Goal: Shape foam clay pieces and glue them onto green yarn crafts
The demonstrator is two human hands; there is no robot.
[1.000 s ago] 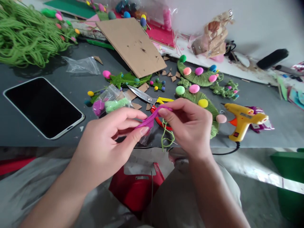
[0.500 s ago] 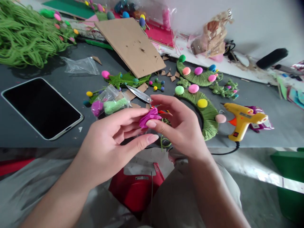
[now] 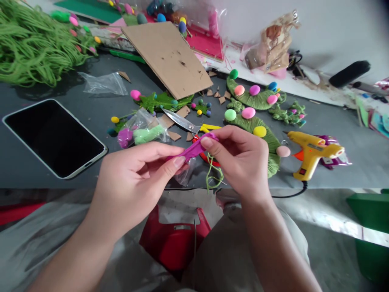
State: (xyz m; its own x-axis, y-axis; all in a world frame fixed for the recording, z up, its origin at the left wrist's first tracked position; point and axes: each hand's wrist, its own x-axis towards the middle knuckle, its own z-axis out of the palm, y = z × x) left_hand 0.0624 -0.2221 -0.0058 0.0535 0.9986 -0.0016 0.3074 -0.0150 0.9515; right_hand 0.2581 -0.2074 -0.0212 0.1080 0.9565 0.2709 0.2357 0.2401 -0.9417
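Magenta strip (image 3: 193, 151), fingers (image 3: 176, 163) pinching both ends; left hand (image 3: 130, 174) and right hand (image 3: 246, 166) angle inward.

My stretchy strip (image 3: 193, 150): solid magenta.
Glue gun (image 3: 310, 151) yellow; scissors (image 3: 190, 127) silver, yellow and red; phone (image 3: 56, 136) black, white-edged; yarn (image 3: 36, 46) green; cardboard (image 3: 165, 56) brown.
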